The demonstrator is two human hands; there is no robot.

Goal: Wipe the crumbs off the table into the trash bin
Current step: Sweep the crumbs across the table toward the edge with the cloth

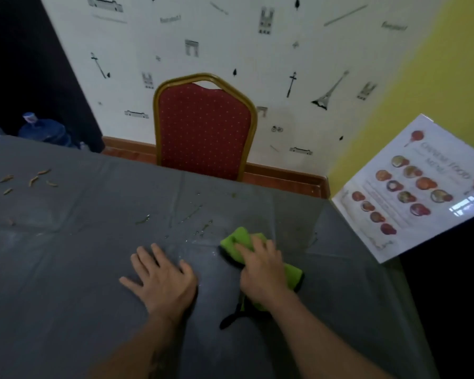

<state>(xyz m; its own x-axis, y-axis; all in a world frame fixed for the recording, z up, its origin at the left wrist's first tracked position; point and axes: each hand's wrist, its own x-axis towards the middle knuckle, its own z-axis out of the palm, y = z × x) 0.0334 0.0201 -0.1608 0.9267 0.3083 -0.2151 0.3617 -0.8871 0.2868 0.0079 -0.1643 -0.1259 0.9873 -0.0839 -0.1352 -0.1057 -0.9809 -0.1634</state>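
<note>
Right hand [260, 272] pressed down on green cloth [237, 239], fingers curled over it, on grey table [66, 296] in front of red chair [204, 127]. Left hand [162, 280] flat and released, palm down, just left of cloth, holding nothing. Orange crumbs [33, 180] scattered far left of chair. Menu sheet [411, 187] right of chair. Trash bin unseen.

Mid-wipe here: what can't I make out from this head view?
- Trash bin: nowhere in the frame.
- Table surface under the green cloth: covered by it and the right hand.
- Table's left and near parts: cut by the frame edges.
- Menu sheet small print: blurred.
- Orange scraps: too small to identify.
</note>
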